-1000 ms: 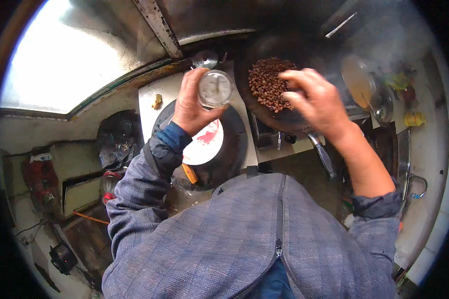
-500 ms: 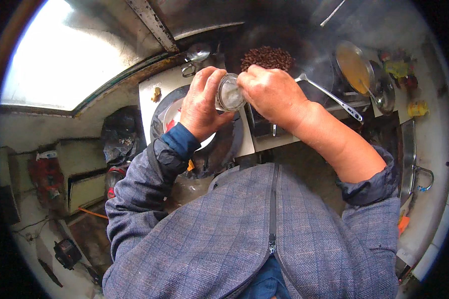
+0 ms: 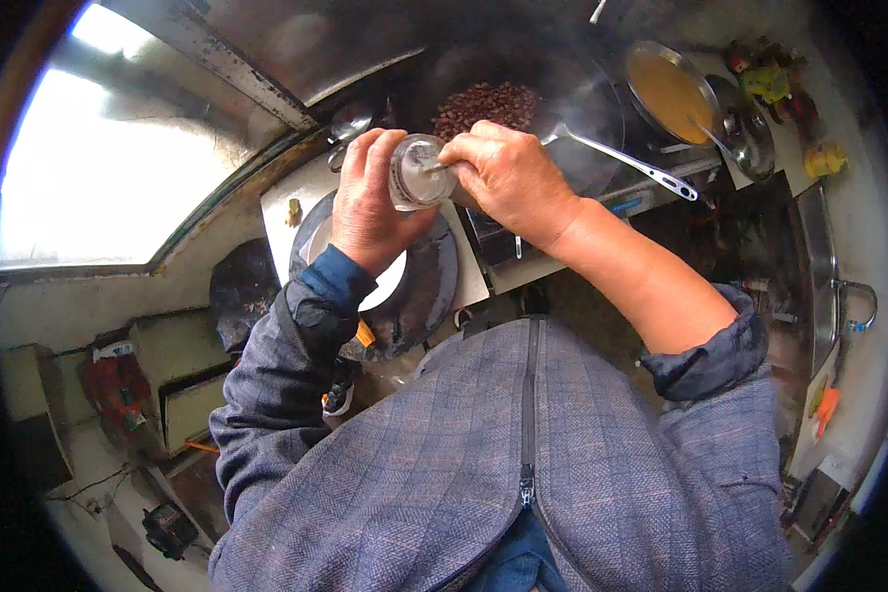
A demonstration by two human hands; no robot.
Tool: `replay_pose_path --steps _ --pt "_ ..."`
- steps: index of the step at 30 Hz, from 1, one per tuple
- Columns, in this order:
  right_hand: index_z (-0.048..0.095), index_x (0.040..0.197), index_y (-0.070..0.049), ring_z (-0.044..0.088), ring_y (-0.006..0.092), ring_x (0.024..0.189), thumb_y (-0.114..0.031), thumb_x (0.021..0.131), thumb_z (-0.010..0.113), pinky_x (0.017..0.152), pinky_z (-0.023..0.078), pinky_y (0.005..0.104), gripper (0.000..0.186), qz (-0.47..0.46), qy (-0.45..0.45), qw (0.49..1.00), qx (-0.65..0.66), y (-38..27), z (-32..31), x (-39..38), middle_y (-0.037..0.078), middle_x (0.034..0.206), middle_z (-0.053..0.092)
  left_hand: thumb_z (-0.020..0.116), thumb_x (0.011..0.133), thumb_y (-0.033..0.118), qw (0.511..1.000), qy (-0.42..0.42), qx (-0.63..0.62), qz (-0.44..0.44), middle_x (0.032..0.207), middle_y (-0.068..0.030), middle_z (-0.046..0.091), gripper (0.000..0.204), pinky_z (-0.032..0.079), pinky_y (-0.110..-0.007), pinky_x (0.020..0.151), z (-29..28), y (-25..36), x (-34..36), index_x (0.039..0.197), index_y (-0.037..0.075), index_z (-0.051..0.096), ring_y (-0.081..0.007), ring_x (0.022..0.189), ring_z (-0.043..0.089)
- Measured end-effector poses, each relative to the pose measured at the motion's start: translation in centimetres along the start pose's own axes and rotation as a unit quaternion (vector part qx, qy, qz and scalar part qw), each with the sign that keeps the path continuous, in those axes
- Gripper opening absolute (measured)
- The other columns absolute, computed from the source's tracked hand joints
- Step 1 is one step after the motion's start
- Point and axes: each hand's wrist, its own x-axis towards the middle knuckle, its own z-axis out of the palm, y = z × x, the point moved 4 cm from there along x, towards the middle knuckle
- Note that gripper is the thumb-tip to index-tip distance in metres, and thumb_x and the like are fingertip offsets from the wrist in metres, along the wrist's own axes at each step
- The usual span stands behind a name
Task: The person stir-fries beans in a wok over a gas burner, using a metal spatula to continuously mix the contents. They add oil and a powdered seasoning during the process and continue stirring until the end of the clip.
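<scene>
My left hand [image 3: 367, 202] is wrapped round a clear jar [image 3: 402, 187] with white grainy stuff inside. At the jar's mouth, my right hand [image 3: 513, 183] pinches a thin handle [image 3: 432, 167] that reaches into the jar; its far end is hard to make out. Beyond the hands, small reddish-brown pieces [image 3: 485, 107] lie in a dark wok [image 3: 587, 128] with haze over it. A long metal utensil [image 3: 627, 158] with holes in its handle leans out of the wok, its head partly hidden. Below my left hand, a white dish [image 3: 393, 281] rests on a round dark board [image 3: 439, 266].
To the right of the wok stands a pan [image 3: 673, 94] of yellow-brown liquid with a ladle [image 3: 725, 148] in it. A sink with a tap [image 3: 858, 306] is at the far right. Left of the counter [image 3: 276, 212], a bright window [image 3: 79, 168] and a black bag [image 3: 245, 286] show.
The whole view has shifted, so the wok, pan and jar appear further left. The jar is still in my left hand, and my right fingers stay at its mouth.
</scene>
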Motion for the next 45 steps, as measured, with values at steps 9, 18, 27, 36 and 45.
replay_pose_path --steps 9,18,27,36,45 --pt "0.074 0.100 -0.006 0.074 0.0345 0.087 -0.010 0.090 0.073 0.079 0.062 0.0427 0.011 -0.087 0.033 0.995 -0.021 -0.9 -2.6 -0.2 0.015 0.095 0.070 0.090 0.064 0.009 0.999 0.011 -0.025 0.019 0.140 -0.0197 0.053 0.088 0.050 -0.048 0.110 0.4 0.8 0.2 0.144 0.008 0.051 -0.0420 0.129 0.057" --pt "0.075 0.114 -0.002 0.076 0.0277 0.087 -0.006 0.092 0.075 0.077 0.062 0.0341 0.023 0.008 0.012 0.999 0.032 1.6 0.4 -1.9 0.016 0.096 0.074 0.091 0.063 0.006 0.995 0.003 0.063 0.082 0.142 -0.0213 0.053 0.091 0.050 -0.051 0.109 1.6 1.7 1.3 0.144 0.007 0.051 -0.0456 0.129 0.056" --pt "0.074 0.118 0.002 0.073 0.0127 0.074 -0.011 0.102 0.074 0.073 0.063 0.0273 0.021 0.320 0.029 0.840 0.438 5.9 1.6 -2.2 0.007 0.091 0.076 0.092 0.063 0.012 0.998 0.046 0.010 -0.033 0.139 -0.0204 0.053 0.089 0.047 -0.048 0.112 4.2 -1.6 1.7 0.142 0.006 0.051 -0.0421 0.131 0.054" --pt "0.073 0.119 -0.001 0.073 0.0149 0.080 -0.014 0.103 0.073 0.078 0.066 0.0341 0.021 0.317 0.116 0.826 0.452 8.8 -4.8 0.3 0.006 0.090 0.073 0.096 0.067 0.018 0.986 0.100 -0.050 -0.127 0.130 -0.0158 0.057 0.089 0.047 -0.040 0.110 4.7 -6.1 0.5 0.141 0.001 0.049 -0.0308 0.124 0.059" --pt "0.075 0.113 0.001 0.076 0.0171 0.077 -0.010 0.100 0.075 0.073 0.068 0.0349 0.016 0.295 0.183 0.840 0.417 11.4 -6.2 2.1 0.010 0.092 0.076 0.095 0.070 0.016 0.984 0.099 -0.043 -0.142 0.133 -0.0160 0.055 0.091 0.046 -0.038 0.113 3.1 -6.8 -0.9 0.144 -0.001 0.045 -0.0293 0.126 0.058"
